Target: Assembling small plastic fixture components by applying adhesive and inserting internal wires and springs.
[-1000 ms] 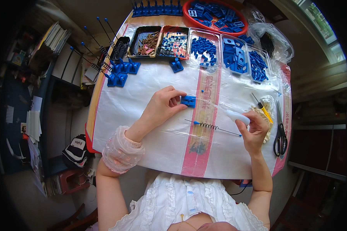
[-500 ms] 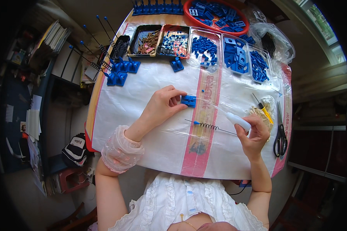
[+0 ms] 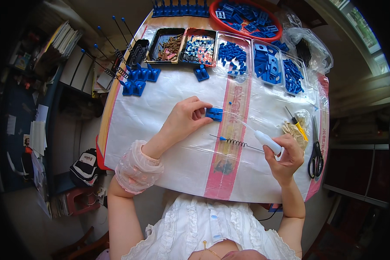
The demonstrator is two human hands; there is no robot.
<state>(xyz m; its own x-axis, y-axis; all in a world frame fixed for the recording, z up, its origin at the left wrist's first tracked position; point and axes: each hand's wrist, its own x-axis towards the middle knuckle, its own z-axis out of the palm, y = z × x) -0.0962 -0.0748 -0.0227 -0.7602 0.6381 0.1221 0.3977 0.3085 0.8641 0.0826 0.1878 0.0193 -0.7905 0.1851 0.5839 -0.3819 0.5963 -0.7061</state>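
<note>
My left hand (image 3: 190,117) pinches a small blue plastic piece (image 3: 214,114) by its left side, near the middle of the covered table. In my right hand (image 3: 287,157) is a white squeeze bottle (image 3: 267,142), its long thin clear nozzle slanting up-left toward the blue piece. Whether the nozzle tip touches the piece, I cannot tell. Between the hands lies a thin dark rod with a black spring (image 3: 236,143) and a blue cone on it, its right end reaching the bottle. A tiny blue bit (image 3: 230,103) rests just beyond the blue piece.
Along the far side stand a tray of brass-coloured pins (image 3: 164,62), a tray of small nuts (image 3: 198,63) and clear boxes of blue parts (image 3: 232,54). Behind them is a red basin (image 3: 280,31). Sprung rods on blue bases (image 3: 138,74) stand left; scissors (image 3: 316,158) and a yellow-handled tool (image 3: 300,130) lie right.
The whole view has shifted slightly. Both hands keep their holds, and the bottle lies tilted a little flatter, with its nozzle still toward the blue piece.
</note>
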